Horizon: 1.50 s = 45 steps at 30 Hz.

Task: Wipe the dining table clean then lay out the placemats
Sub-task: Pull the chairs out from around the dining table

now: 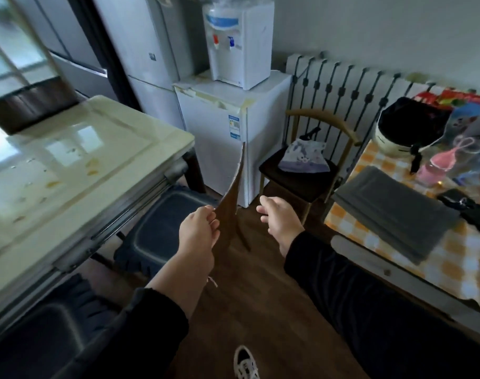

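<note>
My left hand pinches a thin brown placemat by its lower edge. The mat stands edge-on and curves up to a point in front of the small fridge. My right hand hovers just right of the mat with loosely curled fingers and holds nothing. The dining table is at the left, cream and glossy, with yellowish stains and crumbs on its top. A dark brown, mat-like thing lies at its far left end.
Dark blue stools sit under the dining table. A small white fridge carries a water dispenser. A wooden chair holds a bag. On the right, a checked tablecloth bears a folded grey stack and clutter.
</note>
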Each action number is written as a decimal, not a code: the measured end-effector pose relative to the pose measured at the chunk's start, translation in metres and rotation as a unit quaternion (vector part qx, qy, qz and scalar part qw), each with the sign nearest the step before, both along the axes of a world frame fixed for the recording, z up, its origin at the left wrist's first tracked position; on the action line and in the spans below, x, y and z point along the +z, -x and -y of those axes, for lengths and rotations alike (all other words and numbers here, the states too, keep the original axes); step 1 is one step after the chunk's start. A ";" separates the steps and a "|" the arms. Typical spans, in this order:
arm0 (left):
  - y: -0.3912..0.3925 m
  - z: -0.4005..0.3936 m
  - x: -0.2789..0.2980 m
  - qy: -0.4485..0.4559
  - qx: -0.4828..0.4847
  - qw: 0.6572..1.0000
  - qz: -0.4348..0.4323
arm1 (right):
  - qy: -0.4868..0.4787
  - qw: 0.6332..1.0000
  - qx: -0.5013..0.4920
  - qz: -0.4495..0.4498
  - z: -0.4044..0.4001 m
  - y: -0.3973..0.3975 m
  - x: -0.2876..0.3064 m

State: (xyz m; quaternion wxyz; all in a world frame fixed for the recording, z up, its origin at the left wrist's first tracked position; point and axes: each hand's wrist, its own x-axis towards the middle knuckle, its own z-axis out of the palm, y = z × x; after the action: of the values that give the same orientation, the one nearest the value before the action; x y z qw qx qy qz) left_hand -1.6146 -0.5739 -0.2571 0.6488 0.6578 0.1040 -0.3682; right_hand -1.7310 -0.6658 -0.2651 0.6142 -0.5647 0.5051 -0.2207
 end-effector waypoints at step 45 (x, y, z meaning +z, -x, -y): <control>-0.092 0.098 -0.103 -0.486 -0.336 0.753 0.290 | 0.548 0.431 0.660 -0.280 0.237 -0.215 -0.104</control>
State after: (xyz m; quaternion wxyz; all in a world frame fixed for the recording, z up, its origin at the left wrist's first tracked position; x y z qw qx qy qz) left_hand -1.5229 -0.6716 -0.3604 0.0746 0.9523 -0.1517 -0.2541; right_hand -1.5159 -0.9025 -0.3692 -0.0409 -0.9751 -0.1038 0.1914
